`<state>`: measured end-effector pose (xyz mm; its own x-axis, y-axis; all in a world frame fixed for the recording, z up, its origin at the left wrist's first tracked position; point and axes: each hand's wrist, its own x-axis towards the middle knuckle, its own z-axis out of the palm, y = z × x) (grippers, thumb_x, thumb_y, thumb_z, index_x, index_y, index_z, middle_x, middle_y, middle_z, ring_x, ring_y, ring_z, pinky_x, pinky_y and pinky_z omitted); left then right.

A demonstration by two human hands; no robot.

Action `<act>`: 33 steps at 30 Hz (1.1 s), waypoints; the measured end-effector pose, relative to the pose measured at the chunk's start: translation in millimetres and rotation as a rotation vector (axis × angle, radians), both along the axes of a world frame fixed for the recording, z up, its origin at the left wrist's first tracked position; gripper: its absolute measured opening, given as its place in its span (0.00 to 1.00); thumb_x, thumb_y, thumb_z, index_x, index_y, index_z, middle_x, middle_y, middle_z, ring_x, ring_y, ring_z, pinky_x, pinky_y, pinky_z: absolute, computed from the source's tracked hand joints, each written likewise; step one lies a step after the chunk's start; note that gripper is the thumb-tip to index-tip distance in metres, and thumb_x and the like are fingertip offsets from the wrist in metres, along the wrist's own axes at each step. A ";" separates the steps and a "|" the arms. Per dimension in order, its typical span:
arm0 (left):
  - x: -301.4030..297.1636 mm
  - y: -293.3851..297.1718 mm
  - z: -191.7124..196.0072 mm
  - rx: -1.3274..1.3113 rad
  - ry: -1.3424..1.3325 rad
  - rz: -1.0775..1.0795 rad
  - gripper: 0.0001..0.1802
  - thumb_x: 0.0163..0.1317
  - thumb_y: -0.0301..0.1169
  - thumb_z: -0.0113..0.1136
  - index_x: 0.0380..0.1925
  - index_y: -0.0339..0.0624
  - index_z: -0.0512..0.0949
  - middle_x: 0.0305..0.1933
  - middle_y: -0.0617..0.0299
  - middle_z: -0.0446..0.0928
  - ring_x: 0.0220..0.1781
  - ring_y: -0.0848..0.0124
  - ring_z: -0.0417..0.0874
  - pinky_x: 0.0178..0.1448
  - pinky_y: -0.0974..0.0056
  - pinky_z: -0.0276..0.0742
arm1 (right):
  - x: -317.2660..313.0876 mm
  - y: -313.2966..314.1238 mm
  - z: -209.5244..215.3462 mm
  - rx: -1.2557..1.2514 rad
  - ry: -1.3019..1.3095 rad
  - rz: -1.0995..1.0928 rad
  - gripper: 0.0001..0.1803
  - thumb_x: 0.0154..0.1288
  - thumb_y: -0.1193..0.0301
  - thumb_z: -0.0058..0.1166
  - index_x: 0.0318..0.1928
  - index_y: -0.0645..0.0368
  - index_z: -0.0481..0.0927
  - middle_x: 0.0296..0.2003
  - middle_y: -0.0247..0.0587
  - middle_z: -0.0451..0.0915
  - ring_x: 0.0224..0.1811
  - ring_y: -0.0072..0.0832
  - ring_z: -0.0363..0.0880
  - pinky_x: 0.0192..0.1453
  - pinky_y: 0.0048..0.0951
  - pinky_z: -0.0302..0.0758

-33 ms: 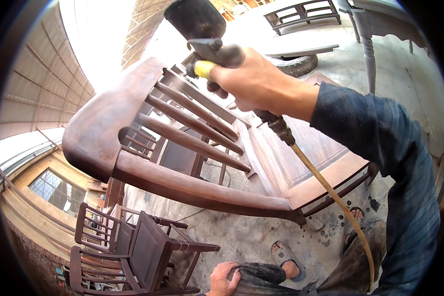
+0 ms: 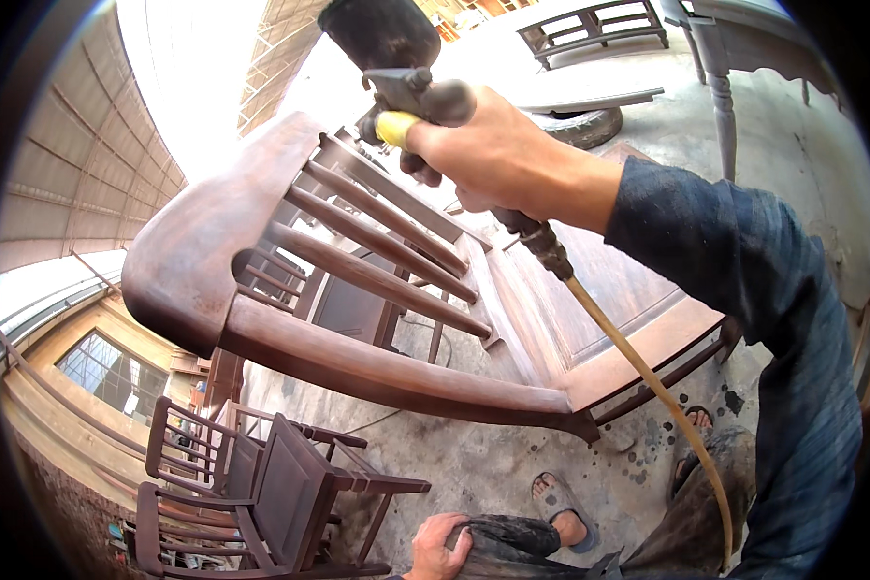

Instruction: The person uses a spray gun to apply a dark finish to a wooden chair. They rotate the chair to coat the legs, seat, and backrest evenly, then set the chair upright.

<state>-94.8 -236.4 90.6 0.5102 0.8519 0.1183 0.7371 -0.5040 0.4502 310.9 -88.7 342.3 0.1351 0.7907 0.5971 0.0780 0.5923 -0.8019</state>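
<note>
My right hand is wrapped round the handle of a spray gun, raised over the back of a dark brown wooden chair. A black cup tops the gun, and a yellow band or part shows beside my fingers. From the gun's handle a tan hose runs down past my forearm. The chair is tilted, its broad top rail to the left, its slats in the middle and its paler panelled seat to the right. My left hand lies over my knee, thumb apart, holding nothing.
More dark chairs stand at the lower left. A tyre, a low wooden frame and a grey table with a turned leg are at the far right. Dark spots mark the concrete floor near my sandalled feet.
My right hand and the spray gun have shifted very slightly to the left. My left hand and the chair stay where they were.
</note>
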 end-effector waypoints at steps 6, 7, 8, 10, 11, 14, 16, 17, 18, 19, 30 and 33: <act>-3.6 -5.6 5.5 0.020 0.016 -0.001 0.13 0.58 0.27 0.65 0.43 0.38 0.84 0.48 0.50 0.85 0.51 0.51 0.84 0.58 0.55 0.79 | -8.1 37.9 1.9 0.181 -0.058 -0.058 0.12 0.74 0.67 0.51 0.38 0.63 0.80 0.21 0.33 0.74 0.19 0.22 0.71 0.24 0.29 0.70; -1.4 -3.0 4.0 0.012 0.011 -0.004 0.13 0.58 0.27 0.65 0.43 0.38 0.84 0.48 0.50 0.85 0.52 0.51 0.84 0.58 0.55 0.79 | -8.9 45.8 -1.2 0.229 -0.066 -0.095 0.11 0.74 0.67 0.51 0.39 0.63 0.79 0.21 0.34 0.74 0.20 0.23 0.72 0.25 0.30 0.71; 0.8 -0.6 3.2 0.005 0.007 -0.006 0.13 0.57 0.27 0.65 0.43 0.38 0.84 0.48 0.50 0.85 0.52 0.51 0.84 0.58 0.55 0.79 | -7.3 51.2 -6.6 0.228 -0.107 -0.124 0.11 0.74 0.67 0.51 0.39 0.63 0.79 0.21 0.34 0.74 0.21 0.24 0.72 0.27 0.31 0.71; 3.7 3.5 2.0 -0.001 0.009 -0.018 0.13 0.57 0.27 0.65 0.44 0.38 0.84 0.48 0.50 0.85 0.52 0.51 0.84 0.58 0.54 0.79 | -0.4 60.5 -20.2 0.225 -0.181 -0.179 0.12 0.74 0.66 0.51 0.40 0.64 0.78 0.22 0.35 0.74 0.23 0.26 0.72 0.29 0.34 0.71; 1.5 1.3 3.9 0.000 0.021 -0.014 0.14 0.57 0.27 0.66 0.44 0.38 0.84 0.48 0.50 0.85 0.52 0.51 0.84 0.58 0.54 0.79 | -1.5 68.4 -30.9 0.199 -0.188 -0.149 0.12 0.74 0.66 0.51 0.40 0.64 0.78 0.22 0.36 0.74 0.23 0.26 0.72 0.29 0.35 0.70; 1.5 -1.2 6.4 0.001 0.013 -0.003 0.14 0.56 0.27 0.66 0.44 0.38 0.84 0.48 0.50 0.85 0.52 0.51 0.84 0.58 0.54 0.79 | 0.1 71.0 -56.3 0.085 -0.200 -0.073 0.14 0.74 0.64 0.53 0.38 0.64 0.77 0.22 0.37 0.74 0.22 0.26 0.69 0.29 0.36 0.68; 3.8 -0.1 6.5 0.003 0.002 -0.008 0.14 0.56 0.27 0.66 0.44 0.38 0.84 0.48 0.50 0.85 0.52 0.51 0.84 0.58 0.54 0.79 | 2.9 69.4 -73.0 0.026 -0.217 -0.092 0.15 0.74 0.63 0.53 0.38 0.64 0.77 0.22 0.37 0.74 0.23 0.27 0.69 0.29 0.37 0.68; 4.7 1.2 6.4 0.006 0.002 -0.016 0.14 0.56 0.27 0.66 0.44 0.38 0.84 0.48 0.50 0.85 0.51 0.51 0.84 0.58 0.54 0.79 | 5.3 68.6 -81.8 -0.004 -0.227 -0.104 0.15 0.74 0.63 0.53 0.37 0.64 0.77 0.22 0.37 0.73 0.23 0.27 0.70 0.30 0.37 0.68; 6.2 2.9 6.1 0.008 0.000 -0.027 0.14 0.56 0.26 0.66 0.44 0.38 0.84 0.48 0.50 0.85 0.51 0.51 0.84 0.58 0.54 0.79 | 8.7 66.7 -89.9 0.027 -0.233 -0.129 0.15 0.73 0.63 0.54 0.39 0.65 0.78 0.23 0.38 0.75 0.24 0.28 0.70 0.31 0.37 0.68; 6.9 2.0 7.9 -0.003 -0.001 -0.014 0.14 0.56 0.26 0.66 0.44 0.38 0.84 0.48 0.50 0.85 0.51 0.51 0.84 0.58 0.54 0.79 | 9.3 63.9 -101.3 -0.032 -0.221 -0.096 0.15 0.72 0.64 0.55 0.41 0.67 0.80 0.24 0.41 0.77 0.26 0.29 0.71 0.34 0.37 0.69; 0.6 1.0 3.2 0.000 -0.007 0.003 0.14 0.56 0.26 0.65 0.43 0.37 0.83 0.48 0.50 0.85 0.51 0.50 0.84 0.57 0.54 0.79 | 6.5 68.8 -157.5 -0.201 -0.252 -0.126 0.17 0.69 0.64 0.55 0.45 0.68 0.80 0.29 0.53 0.81 0.31 0.39 0.77 0.41 0.40 0.74; 2.7 3.8 1.2 0.006 -0.018 -0.015 0.14 0.55 0.26 0.66 0.43 0.37 0.84 0.47 0.50 0.85 0.51 0.50 0.84 0.57 0.54 0.79 | 8.0 67.2 -151.0 -0.216 -0.254 -0.146 0.16 0.69 0.63 0.56 0.43 0.67 0.80 0.29 0.52 0.80 0.31 0.39 0.77 0.40 0.41 0.73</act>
